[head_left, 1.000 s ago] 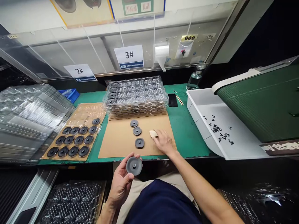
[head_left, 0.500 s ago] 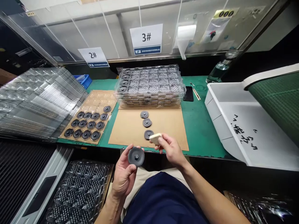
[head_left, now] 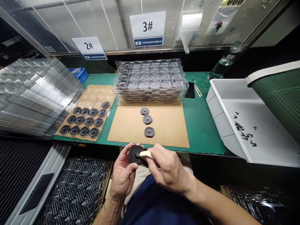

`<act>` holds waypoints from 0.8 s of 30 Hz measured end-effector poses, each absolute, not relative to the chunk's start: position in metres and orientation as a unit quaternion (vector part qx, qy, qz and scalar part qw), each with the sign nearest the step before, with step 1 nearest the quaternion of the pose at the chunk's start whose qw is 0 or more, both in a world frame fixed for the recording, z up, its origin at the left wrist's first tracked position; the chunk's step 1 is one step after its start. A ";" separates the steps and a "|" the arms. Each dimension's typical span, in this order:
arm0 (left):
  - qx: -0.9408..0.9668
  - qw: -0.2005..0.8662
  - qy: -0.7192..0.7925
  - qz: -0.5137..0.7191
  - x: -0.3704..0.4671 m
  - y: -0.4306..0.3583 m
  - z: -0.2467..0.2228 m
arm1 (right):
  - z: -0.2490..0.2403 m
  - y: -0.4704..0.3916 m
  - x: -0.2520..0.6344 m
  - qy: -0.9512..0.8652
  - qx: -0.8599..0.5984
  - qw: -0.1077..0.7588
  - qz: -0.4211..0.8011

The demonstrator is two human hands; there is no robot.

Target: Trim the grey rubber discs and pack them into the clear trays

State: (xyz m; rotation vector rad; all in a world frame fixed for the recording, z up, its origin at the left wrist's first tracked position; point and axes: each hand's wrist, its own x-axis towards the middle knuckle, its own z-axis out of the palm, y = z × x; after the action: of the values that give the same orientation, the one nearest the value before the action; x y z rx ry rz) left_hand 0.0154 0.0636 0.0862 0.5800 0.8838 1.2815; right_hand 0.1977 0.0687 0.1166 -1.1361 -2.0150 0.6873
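My left hand (head_left: 124, 175) grips a dark round disc (head_left: 134, 153) by its edge, its centre post facing up. Pinched in my right hand (head_left: 167, 167) is a cream-coloured piece (head_left: 145, 154), its tip at the disc's centre post. The right hand covers part of the disc's right side. Beyond the hands, three similar discs (head_left: 149, 132) lie in a rough column on the brown cardboard sheet (head_left: 126, 125). A clear tray (head_left: 97, 103) at the left holds several more dark discs in rows.
Stacked clear trays (head_left: 150, 82) stand behind the cardboard. A phone (head_left: 190, 90) lies to their right, near a bottle (head_left: 221, 67). A white bin (head_left: 225, 122) is at the right, with tall stacked trays (head_left: 39, 97) at the left.
My right hand has moved down and left, bringing the cream piece from beside the disc onto its centre. The view has tilted slightly downward.
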 end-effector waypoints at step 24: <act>0.181 0.750 0.380 0.510 0.002 0.058 0.096 | 0.123 0.086 0.217 -0.779 -0.447 0.333 0.288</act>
State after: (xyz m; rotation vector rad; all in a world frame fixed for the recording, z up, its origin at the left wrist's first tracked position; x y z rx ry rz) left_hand 0.0021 0.0577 0.0960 0.3966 0.8315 1.1144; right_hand 0.2172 0.0855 0.1234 -1.1685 -2.0340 0.7512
